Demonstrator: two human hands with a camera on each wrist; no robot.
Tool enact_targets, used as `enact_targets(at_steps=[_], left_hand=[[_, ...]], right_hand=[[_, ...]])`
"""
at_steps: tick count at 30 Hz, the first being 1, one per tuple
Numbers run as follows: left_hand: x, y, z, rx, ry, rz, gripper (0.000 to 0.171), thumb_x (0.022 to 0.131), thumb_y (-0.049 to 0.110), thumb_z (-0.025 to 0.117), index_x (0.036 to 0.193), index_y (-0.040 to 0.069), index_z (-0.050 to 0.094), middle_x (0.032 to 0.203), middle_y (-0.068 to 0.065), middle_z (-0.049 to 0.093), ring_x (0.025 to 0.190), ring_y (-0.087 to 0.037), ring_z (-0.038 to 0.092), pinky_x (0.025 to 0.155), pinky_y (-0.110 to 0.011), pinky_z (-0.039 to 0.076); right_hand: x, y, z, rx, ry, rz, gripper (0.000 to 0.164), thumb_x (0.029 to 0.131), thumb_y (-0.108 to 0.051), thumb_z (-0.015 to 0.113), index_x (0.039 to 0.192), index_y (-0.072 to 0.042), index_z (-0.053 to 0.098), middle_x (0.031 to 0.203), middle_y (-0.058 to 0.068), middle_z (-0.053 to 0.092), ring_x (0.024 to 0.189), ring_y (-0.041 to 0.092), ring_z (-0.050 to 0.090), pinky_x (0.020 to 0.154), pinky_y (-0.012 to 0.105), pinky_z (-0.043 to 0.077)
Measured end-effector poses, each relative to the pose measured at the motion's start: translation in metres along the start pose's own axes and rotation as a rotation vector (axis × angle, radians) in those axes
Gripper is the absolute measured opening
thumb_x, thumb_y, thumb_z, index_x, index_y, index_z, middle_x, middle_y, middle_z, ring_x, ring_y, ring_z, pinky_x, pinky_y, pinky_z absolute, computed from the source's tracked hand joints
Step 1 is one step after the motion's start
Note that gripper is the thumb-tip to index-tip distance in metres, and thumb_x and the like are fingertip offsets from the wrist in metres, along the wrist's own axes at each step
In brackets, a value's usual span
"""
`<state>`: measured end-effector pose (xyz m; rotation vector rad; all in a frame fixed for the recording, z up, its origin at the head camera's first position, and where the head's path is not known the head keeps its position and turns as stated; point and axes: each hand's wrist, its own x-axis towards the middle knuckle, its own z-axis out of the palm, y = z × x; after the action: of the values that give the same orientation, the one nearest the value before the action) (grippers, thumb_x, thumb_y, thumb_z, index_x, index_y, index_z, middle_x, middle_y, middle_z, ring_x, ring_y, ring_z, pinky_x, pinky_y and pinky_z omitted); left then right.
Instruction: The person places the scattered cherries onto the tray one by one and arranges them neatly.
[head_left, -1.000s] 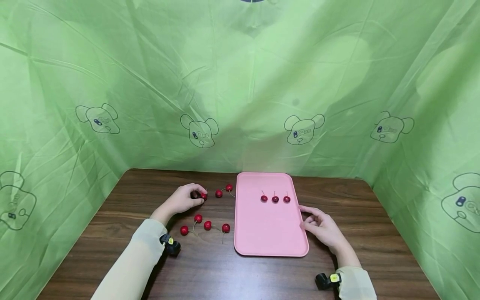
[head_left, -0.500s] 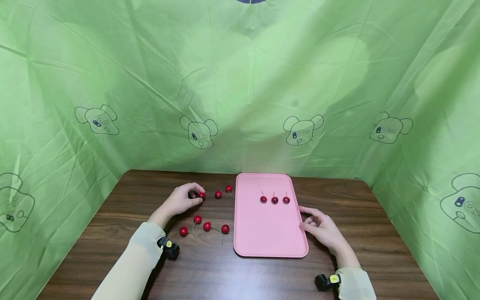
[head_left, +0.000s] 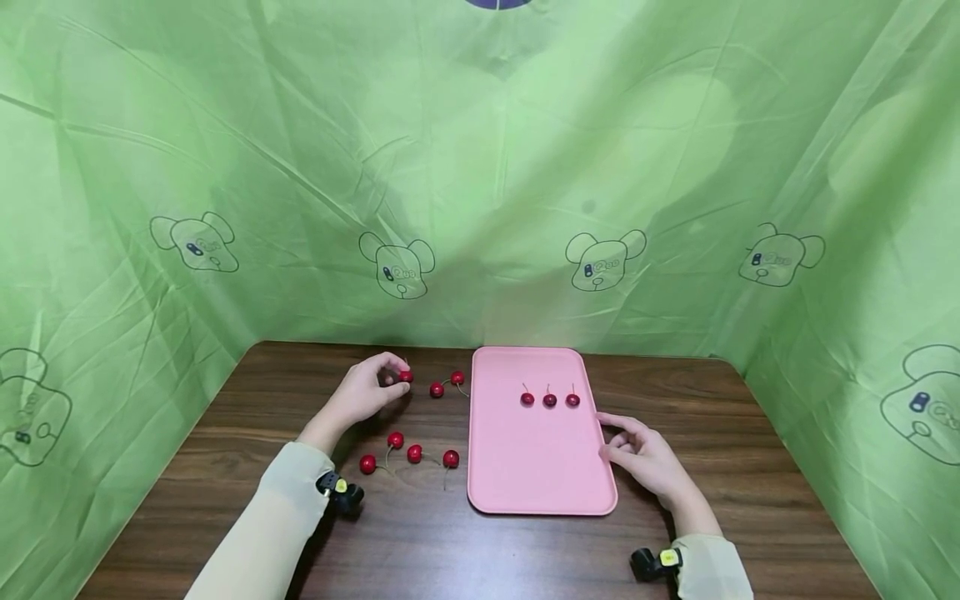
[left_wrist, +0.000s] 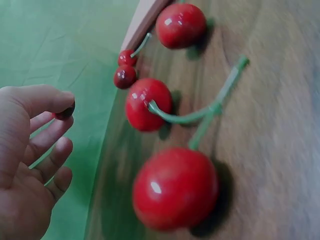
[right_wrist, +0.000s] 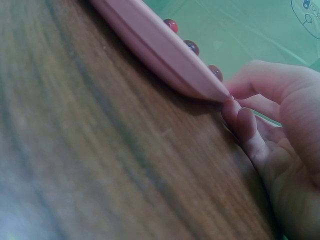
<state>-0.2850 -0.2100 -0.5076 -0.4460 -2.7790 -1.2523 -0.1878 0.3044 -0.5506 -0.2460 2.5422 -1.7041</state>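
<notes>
My left hand (head_left: 365, 389) pinches a red cherry (head_left: 406, 377) between thumb and fingers, over the far left part of the table. In the left wrist view the held cherry (left_wrist: 65, 112) is mostly covered by the thumb. At the right side of a pink tray (head_left: 536, 467), my right hand (head_left: 651, 458) holds the rim with thumb and fingertips. Three dark red cherries (head_left: 550, 400) with stems lie in a row on the tray's far half. The right wrist view shows the rim (right_wrist: 170, 65) at the fingertips.
Two joined cherries (head_left: 437, 389) lie left of the tray's far end. Nearer, a joined pair (head_left: 368, 464) and another pair (head_left: 414, 453) lie on the wooden table (head_left: 420, 542). Green cloth (head_left: 480, 167) hangs behind and at both sides.
My left hand has lifted the cherry slightly and moved it a little away from me. My right hand stays at the tray's rim.
</notes>
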Motion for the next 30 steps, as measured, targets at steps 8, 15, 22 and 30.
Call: enact_targets(at_steps=[8,15,22,30], left_hand=[[0.011,0.024,0.005,-0.056,0.014,0.087,0.024,0.094,0.012,0.086,0.114,0.016,0.074,0.111,-0.001,0.075,0.1,-0.023,0.068,0.091,-0.046,0.054],[0.022,0.044,0.016,-0.076,-0.009,0.152,0.026,0.095,0.011,0.084,0.119,0.015,0.074,0.113,-0.001,0.074,0.1,-0.024,0.068,0.092,-0.048,0.055],[0.032,0.062,0.033,-0.081,-0.024,0.161,0.025,0.096,0.014,0.084,0.119,0.017,0.073,0.112,0.0,0.073,0.099,-0.021,0.066,0.09,-0.043,0.055],[0.039,0.079,0.053,-0.111,-0.033,0.165,0.022,0.097,0.014,0.083,0.117,0.016,0.073,0.11,-0.002,0.072,0.096,-0.021,0.064,0.086,-0.041,0.054]], right_hand=[[0.0,0.0,0.0,0.0,0.003,0.0,0.056,0.095,-0.002,0.081,0.149,-0.001,0.064,0.1,0.015,0.072,0.086,0.014,0.067,0.074,0.024,0.056],[0.001,0.001,0.0,-0.003,0.003,0.009,0.056,0.095,-0.002,0.081,0.149,-0.002,0.064,0.099,0.014,0.072,0.085,0.014,0.067,0.074,0.024,0.056],[0.001,0.002,0.0,-0.004,0.006,0.017,0.056,0.095,-0.002,0.081,0.149,-0.003,0.064,0.099,0.015,0.072,0.085,0.014,0.068,0.074,0.024,0.055],[0.001,0.002,0.0,-0.009,0.009,0.019,0.057,0.095,-0.004,0.082,0.149,-0.004,0.065,0.098,0.014,0.072,0.085,0.015,0.067,0.074,0.024,0.055]])
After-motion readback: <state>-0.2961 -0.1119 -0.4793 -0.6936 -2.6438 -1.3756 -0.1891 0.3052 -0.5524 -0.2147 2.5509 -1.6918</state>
